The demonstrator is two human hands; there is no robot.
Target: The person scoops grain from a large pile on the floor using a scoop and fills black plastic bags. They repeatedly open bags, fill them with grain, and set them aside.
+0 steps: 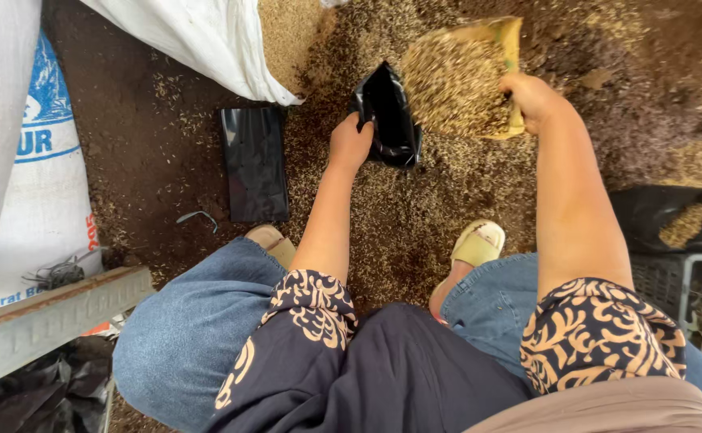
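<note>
My left hand (351, 141) grips the rim of a small black plastic bag (389, 116), holding it open above the ground. My right hand (531, 98) holds a yellow scoop (505, 40) heaped with rice husks (453, 84), tilted toward the bag's mouth. Husks and dark soil cover the ground (415, 216) under both hands.
A flat stack of black bags (253, 163) lies on the soil to the left. A white sack (206, 40) spills husks at the top. Another white sack with blue print (42, 184) stands left, beside a grey beam (46, 321). At the right stands a grey crate (691, 297) behind a filled black bag (675, 216).
</note>
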